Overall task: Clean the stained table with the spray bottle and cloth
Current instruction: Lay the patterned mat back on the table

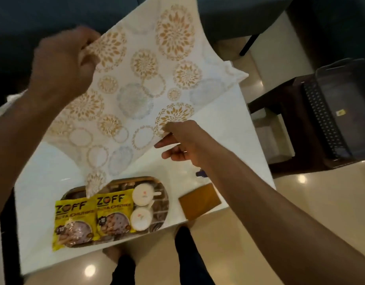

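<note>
both hands are up holding a patterned table cover [140, 79], white with gold leafy medallions and pale blue-grey circles, lifted off the white table [228, 128] and stretched in the air between them. the left hand [62, 62] grips one edge up high on the left, fingers curled round the fabric, a bit blurred so i can't make out the fingers one by one. the right hand [181, 140] is lower and nearer, pinching another edge between thumb and fingertips, the other fingers loosely curled underneath. one corner of the cover hangs down and touches the oval tray [161, 204] at the near edge of the table. on that tray sit two yellow snack packets [91, 219] marked zoff, side by side, the left one sticking out past the tray's rim, and just right of them two white cups [142, 206], one behind the other. to the right of the tray a brown cloth [200, 200] lies flat near the table's corner, partly under the right forearm. a small dark blue bit [201, 173] peeks out by that forearm, too hidden to say what it is. past the table on the right there's a dark perforated chair [325, 120] on the shiny floor, and the person's dark trouser legs [189, 256] show below the table edge.
</note>
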